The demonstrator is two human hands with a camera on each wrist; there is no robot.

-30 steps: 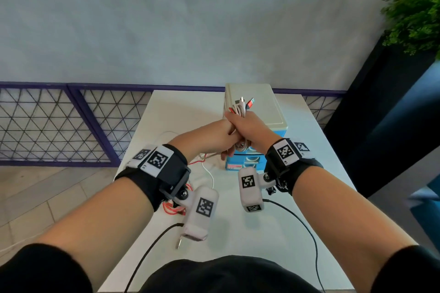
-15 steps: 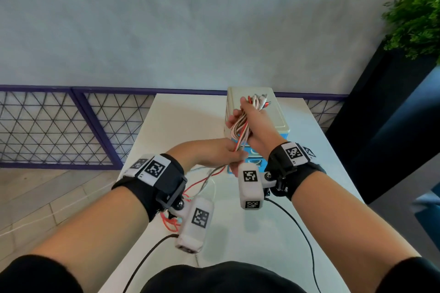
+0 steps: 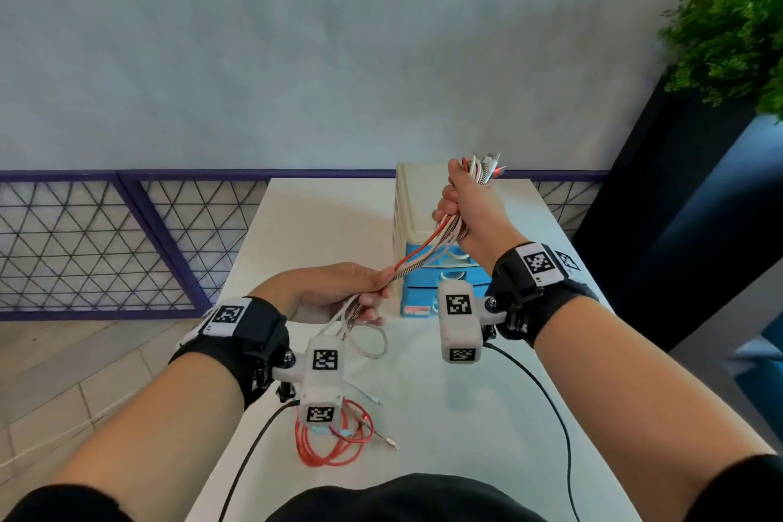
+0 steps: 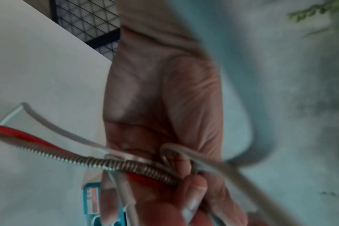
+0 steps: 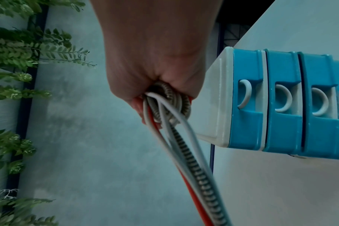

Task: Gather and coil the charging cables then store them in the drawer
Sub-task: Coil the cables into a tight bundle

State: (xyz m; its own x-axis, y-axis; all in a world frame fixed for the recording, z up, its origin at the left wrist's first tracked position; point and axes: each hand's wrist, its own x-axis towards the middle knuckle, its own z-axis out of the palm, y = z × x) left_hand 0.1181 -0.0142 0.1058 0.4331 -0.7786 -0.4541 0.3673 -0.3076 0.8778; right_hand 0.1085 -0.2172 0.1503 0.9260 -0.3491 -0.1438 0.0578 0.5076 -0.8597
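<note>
A: What's lying nearest?
B: Red cable loops are trailing on the white table. Beyond, the left hand is pinching the cable bundle; the right hand is fisting its upper end.

A: Which step?
B: Gathering, seemingly; coiling comes next. The blue drawer unit is sitting shut behind. Its label is unreadable.

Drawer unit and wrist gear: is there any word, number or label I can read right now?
No text can be read.
Label on the drawer unit: red and white, too blurred to read.
Same label, left wrist view: print blurred, unreadable.
Wrist bands and camera housings: square black-and-white code markers only, no words.
Cables: no print visible.
</note>
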